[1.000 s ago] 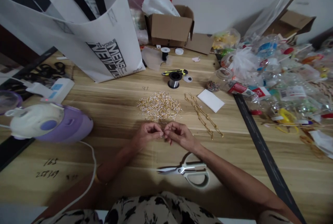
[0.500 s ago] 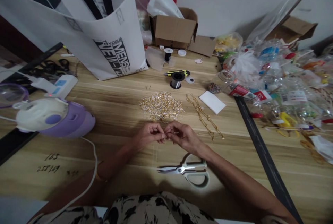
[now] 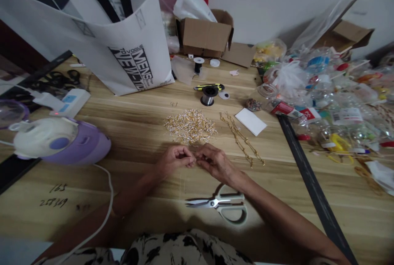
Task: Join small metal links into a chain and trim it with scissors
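Observation:
My left hand and my right hand meet fingertip to fingertip over the table, just in front of a heap of small gold and clear beaded pieces. Both are closed in a pinch. Whatever lies between the fingers is too small to make out. Right of the heap are gold beaded chains, laid out lengthwise. A pair of scissors with pale handles rests below my hands, blades pointing left and slightly apart.
A purple and white appliance with a white cord stands at left, near a power strip. Behind are a large white bag, a wire spool, a yellow cutter and a cardboard box. Plastic bottles and bags crowd the right.
Both hands stay pinched together in nearly the same place, with only slight shifts of the fingers. The view has moved a little; the objects on the table lie as before.

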`<state>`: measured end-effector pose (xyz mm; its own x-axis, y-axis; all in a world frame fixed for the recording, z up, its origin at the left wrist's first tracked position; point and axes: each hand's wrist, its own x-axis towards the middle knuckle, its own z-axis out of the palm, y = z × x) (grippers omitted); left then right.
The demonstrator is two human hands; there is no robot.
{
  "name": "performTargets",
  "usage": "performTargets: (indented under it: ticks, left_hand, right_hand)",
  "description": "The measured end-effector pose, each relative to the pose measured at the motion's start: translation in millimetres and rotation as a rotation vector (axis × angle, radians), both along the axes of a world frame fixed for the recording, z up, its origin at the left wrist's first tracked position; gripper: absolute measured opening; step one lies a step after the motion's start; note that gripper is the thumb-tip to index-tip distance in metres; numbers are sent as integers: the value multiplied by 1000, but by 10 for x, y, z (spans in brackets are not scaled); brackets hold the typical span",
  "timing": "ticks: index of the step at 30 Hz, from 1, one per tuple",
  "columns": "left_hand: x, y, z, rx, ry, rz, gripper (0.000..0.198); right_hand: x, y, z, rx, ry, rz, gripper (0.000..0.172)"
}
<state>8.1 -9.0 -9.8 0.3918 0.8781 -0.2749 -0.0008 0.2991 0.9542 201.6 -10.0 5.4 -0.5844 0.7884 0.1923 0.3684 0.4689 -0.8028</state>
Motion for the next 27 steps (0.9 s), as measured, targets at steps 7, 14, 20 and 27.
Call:
performTargets:
  ticks: [7,14,20,27]
  left_hand:
    - [6,1,22,-4,8,15,22]
    - [2,2,28,-5,43,27,20]
    - [-1,9,2,57,62,46,20]
    - [10,-30,-81,209,162,-3,16]
  right_hand:
    - [12,9,6,26,-37,-23,10]
    - [34,-1,44,93,-69,15,12]
    - [50,10,29,121,-90,-27,8]
    - [7,-25,58,94,-23,9,11]
